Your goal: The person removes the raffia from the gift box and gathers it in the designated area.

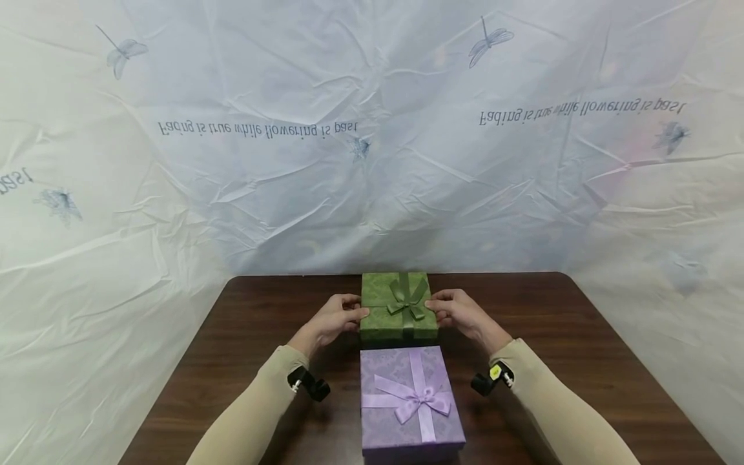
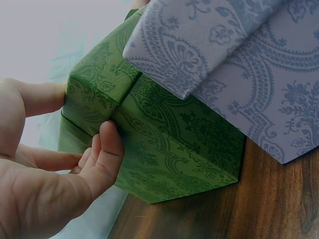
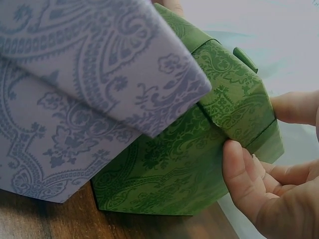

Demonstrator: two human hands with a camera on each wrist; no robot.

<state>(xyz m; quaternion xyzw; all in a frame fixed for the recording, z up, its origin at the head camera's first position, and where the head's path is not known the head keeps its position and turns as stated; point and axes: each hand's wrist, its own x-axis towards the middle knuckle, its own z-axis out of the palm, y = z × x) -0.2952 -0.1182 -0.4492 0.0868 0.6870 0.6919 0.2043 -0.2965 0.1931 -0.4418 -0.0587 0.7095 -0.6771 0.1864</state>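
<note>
A green gift box (image 1: 380, 323) with a dark green ribbon bow (image 1: 407, 305) stands toward the far edge of the table. My left hand (image 1: 336, 318) grips the lid (image 2: 102, 74) from its left side, thumb at the upper part, other fingers at the lower rim. On the opposite side, my right hand (image 1: 459, 311) holds the same lid in the same way. The patterned green base (image 3: 164, 169) shows below the lid's rim. Just nearer to me sits a lilac gift box (image 1: 386, 429) with its lid on and a pale purple bow (image 1: 423, 402).
Both boxes stand on a dark brown wooden table (image 1: 250, 349) with rounded far corners. Behind and at the sides hangs a wrinkled pale sheet (image 1: 279, 194) with printed words and dragonflies. In the wrist views, the lilac box's corner covers part of the green box.
</note>
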